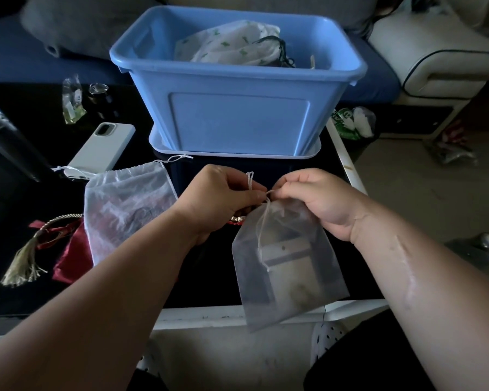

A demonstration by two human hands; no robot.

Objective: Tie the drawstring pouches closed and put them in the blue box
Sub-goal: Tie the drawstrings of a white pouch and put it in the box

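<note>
Both hands are meeting at the centre. The left hand [220, 193] is curling tight, thumb and forefinger pinching a loop of the white drawstring [250, 179]. The right hand [316, 198] is doing likewise, fingers narrowed and pinching the cord at the gathered neck of the sheer pouch [288, 266], which is hanging at six o'clock over the table's [209, 272] near edge.

I'm counting four pouches: this one, a second sheer pouch [127, 204] lying at nine o'clock, a red pouch [71, 258] with a tassel [23, 266] at eight o'clock, and a printed white pouch [229, 43] sitting inside the blue box [237, 114]. The one box is standing at twelve o'clock, just beyond the knuckles. One phone [102, 148] is lying at ten o'clock.
</note>
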